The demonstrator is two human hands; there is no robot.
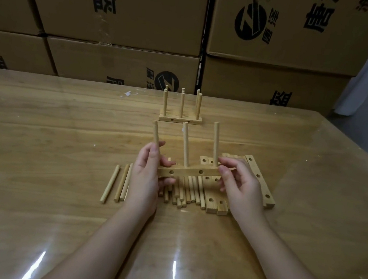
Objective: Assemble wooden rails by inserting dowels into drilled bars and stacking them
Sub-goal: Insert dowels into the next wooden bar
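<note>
Both hands hold a drilled wooden bar level above the parts pile. Three dowels stand upright in it: a left dowel, a middle dowel and a right dowel. My left hand grips the bar's left end, fingers around the base of the left dowel. My right hand pinches the bar's right end by the right dowel. Farther back stand finished rails, bars side by side with upright dowels.
Loose dowels lie on the wooden table under my hands, with more at the left. Spare drilled bars lie at the right. Stacked cardboard boxes form a wall behind the table.
</note>
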